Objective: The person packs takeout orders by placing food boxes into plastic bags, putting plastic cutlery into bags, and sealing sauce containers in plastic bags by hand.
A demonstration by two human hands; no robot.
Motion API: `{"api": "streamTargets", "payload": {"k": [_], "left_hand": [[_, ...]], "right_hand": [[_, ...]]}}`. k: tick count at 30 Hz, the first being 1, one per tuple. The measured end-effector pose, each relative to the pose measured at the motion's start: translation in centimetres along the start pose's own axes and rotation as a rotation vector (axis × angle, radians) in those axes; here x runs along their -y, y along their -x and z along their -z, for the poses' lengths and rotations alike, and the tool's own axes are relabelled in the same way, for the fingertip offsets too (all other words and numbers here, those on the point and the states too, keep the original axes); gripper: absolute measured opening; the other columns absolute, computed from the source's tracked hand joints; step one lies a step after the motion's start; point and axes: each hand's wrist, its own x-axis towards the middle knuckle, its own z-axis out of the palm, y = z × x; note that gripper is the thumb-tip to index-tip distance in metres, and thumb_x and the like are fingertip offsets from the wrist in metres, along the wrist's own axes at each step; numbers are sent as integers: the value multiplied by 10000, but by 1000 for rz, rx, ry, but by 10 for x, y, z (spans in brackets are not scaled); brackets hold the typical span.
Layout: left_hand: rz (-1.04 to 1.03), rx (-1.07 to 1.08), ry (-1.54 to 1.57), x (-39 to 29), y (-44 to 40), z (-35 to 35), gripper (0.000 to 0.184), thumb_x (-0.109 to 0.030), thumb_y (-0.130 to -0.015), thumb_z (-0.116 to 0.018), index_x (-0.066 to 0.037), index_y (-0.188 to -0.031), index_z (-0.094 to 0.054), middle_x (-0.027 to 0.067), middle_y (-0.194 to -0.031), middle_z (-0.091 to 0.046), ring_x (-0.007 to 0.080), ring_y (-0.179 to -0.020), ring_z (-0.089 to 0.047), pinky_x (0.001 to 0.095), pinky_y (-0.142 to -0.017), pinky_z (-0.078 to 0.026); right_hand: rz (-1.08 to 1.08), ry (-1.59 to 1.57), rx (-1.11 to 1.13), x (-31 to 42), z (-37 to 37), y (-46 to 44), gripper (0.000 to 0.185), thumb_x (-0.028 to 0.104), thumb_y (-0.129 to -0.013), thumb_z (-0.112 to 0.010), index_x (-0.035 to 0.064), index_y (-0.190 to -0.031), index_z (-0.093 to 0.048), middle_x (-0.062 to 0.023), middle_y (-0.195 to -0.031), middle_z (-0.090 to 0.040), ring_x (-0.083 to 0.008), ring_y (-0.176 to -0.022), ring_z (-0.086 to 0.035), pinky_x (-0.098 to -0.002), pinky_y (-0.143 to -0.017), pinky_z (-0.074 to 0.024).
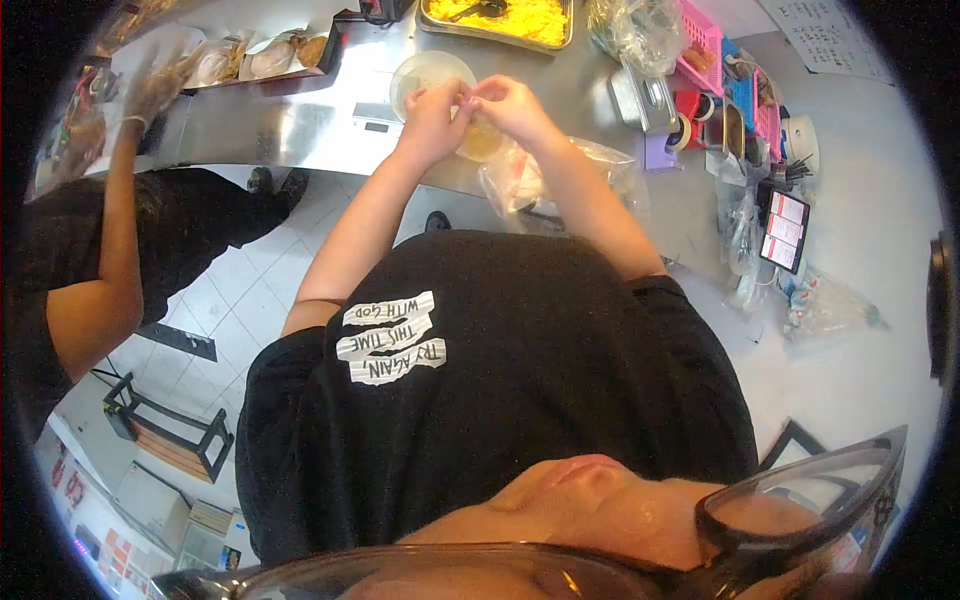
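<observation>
My left hand (434, 122) and my right hand (510, 110) meet above the steel worktop, fingertips pinched together. What lies between the fingers, if anything, is too small to make out. Partly behind my left hand is a round, pale, translucent bowl (412, 72). Below the joined fingers sits a small clear round container (481, 143) with something yellowish in it. A clear plastic bag (520, 185) lies under my right forearm, its contents unclear. To the left of my left hand a small digital display (377, 127) shows at the worktop's front.
A metal tray of yellow shredded food (520, 18) stands at the back, a dark utensil in it. Boxes of food (275, 58) lie at left, near a co-worker's gloved hand (150, 95). To the right are a lidded steel container (645, 98), pink baskets (702, 50) and tape rolls (690, 118).
</observation>
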Motion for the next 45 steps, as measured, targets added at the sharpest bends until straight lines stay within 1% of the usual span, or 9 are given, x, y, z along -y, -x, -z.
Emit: {"api": "streamTargets", "payload": {"k": [3,6,12,15,19,23,28,40,45], "left_hand": [[65,-5,-24,1,-4,0,148,-256,-932,-604,-112,-940,-574,-19,-753,-662,176,-819,-663,379,-837,-417],[304,85,176,9,-12,-2,176,-269,-923,-620,-97,-948,-591,2,-767,-663,153,-817,-647,329,-823,-426],[512,171,648,41,-10,-15,227,-273,-897,-662,-56,-946,-615,43,-846,-646,107,-816,-558,257,-777,-436],[646,75,373,32,-2,1,225,-281,-864,-690,-62,-886,-641,61,-882,-652,162,-858,-582,321,-784,-450],[366,38,-355,31,29,-4,197,-269,-842,-680,-84,-905,-658,126,-921,-675,335,-944,-618,488,-809,-445],[302,-60,-384,16,26,-1,193,-245,-871,-638,-54,-861,-660,118,-879,-663,300,-912,-633,479,-797,-458],[427,-76,265,19,9,-15,262,-265,-965,-552,-16,-1026,-610,140,-906,-670,246,-870,-676,389,-767,-522],[-45,442,943,-249,-64,-59,318,-298,-1020,-467,-37,-1184,-548,90,-1161,-627,187,-1077,-615,328,-892,-495],[155,651,953,-327,-74,-184,285,-317,-1014,-474,-86,-1160,-556,63,-1208,-622,168,-1084,-610,344,-930,-472]], "right_hand": [[-362,29,265,11,19,-5,249,257,-882,-675,20,-832,-618,-24,-779,-609,-105,-705,-545,-275,-657,-450],[-285,-511,420,-24,22,-12,281,292,-883,-663,14,-838,-658,-77,-872,-610,-136,-764,-534,-296,-696,-438],[566,575,-59,11,8,16,240,230,-867,-652,11,-783,-700,-158,-1167,-535,-295,-1021,-539,-382,-882,-424],[559,834,-251,15,17,46,220,195,-850,-646,15,-738,-704,-143,-1209,-536,-352,-1133,-482,-440,-978,-363],[316,1060,-175,-10,26,85,211,209,-853,-621,32,-768,-700,-133,-1203,-541,-335,-1167,-453,-438,-1000,-327],[237,1051,-70,-3,39,69,239,268,-883,-611,43,-905,-688,-114,-1116,-568,-312,-1117,-491,-443,-956,-364],[201,1085,256,8,42,50,295,305,-924,-590,22,-942,-672,-127,-1079,-583,-297,-1058,-542,-438,-931,-409],[395,-605,-34,64,246,170,315,226,-1041,-403,5,-992,-622,-183,-1282,-587,-226,-1148,-577,-342,-958,-456],[299,-539,-529,20,341,218,341,263,-1044,-385,18,-882,-556,-173,-1013,-660,-238,-955,-621,-366,-883,-482]]}}
